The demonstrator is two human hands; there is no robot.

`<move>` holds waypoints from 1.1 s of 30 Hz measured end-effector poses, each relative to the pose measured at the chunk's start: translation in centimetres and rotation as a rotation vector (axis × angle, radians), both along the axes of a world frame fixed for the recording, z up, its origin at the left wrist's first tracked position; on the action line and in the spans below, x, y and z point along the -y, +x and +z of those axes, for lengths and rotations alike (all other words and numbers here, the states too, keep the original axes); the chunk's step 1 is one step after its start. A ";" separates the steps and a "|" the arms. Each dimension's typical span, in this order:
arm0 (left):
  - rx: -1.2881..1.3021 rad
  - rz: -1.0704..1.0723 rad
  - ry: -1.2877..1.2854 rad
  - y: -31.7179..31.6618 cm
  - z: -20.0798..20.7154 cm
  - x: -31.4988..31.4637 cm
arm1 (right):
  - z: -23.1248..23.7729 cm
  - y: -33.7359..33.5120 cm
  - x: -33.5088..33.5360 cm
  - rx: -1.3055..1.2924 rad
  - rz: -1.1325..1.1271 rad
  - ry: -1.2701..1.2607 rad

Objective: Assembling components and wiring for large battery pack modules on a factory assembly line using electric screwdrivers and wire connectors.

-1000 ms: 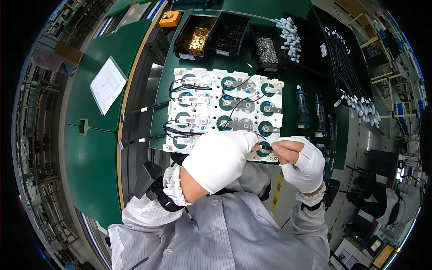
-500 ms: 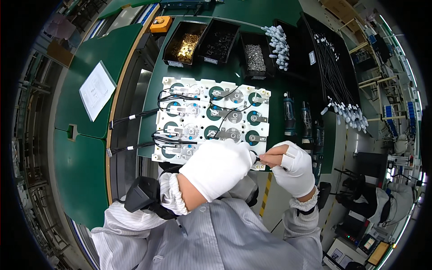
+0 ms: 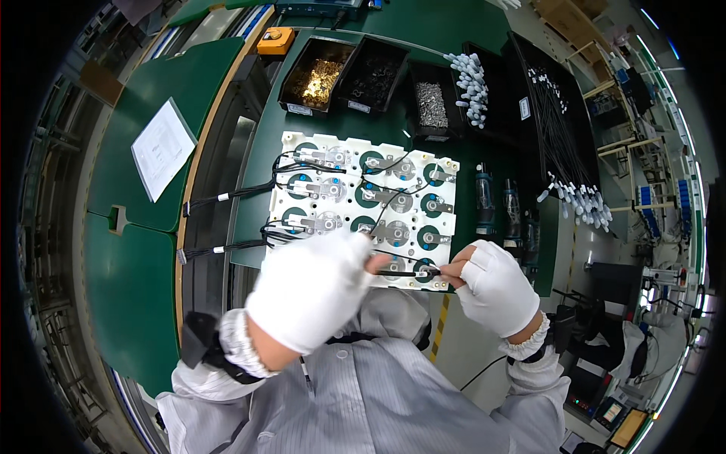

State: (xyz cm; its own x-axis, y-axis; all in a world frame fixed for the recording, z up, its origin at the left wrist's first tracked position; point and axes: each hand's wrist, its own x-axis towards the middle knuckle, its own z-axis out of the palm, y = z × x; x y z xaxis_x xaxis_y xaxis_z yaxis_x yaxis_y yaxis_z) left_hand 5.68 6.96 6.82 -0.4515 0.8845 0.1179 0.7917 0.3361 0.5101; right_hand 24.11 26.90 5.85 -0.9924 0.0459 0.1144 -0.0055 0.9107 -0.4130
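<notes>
A white moulded plate (image 3: 348,198) lies on the green bench, with round openings, metal tabs and blue-marked fasteners across it. At its near edge, a short black cable (image 3: 399,273) runs between my gloved hands. My left hand (image 3: 310,293) is closed at the cable's left part, its fingers mostly hidden by the white glove. With bare fingertips, my right hand (image 3: 495,291) pinches the cable's right end at the plate's near right corner. Thin black wires (image 3: 387,204) cross the middle of the plate. Bundled black cables (image 3: 249,191) leave its left side.
Behind the plate stand black bins with gold-coloured parts (image 3: 318,82), dark clips (image 3: 372,76) and silver screws (image 3: 431,104). A long black bin (image 3: 560,129) of cables is at the right. Power screwdrivers (image 3: 485,198) lie beside the plate. A paper sheet (image 3: 163,150) rests at left.
My left hand has drawn back to the left and nearer my body, uncovering the cable between the hands. My right hand has shifted slightly right, staying at the plate's near right corner.
</notes>
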 end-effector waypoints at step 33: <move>0.349 0.157 0.257 -1.1 1.2 7.8 | 0.3 0.8 -4.7 -0.511 -0.697 0.268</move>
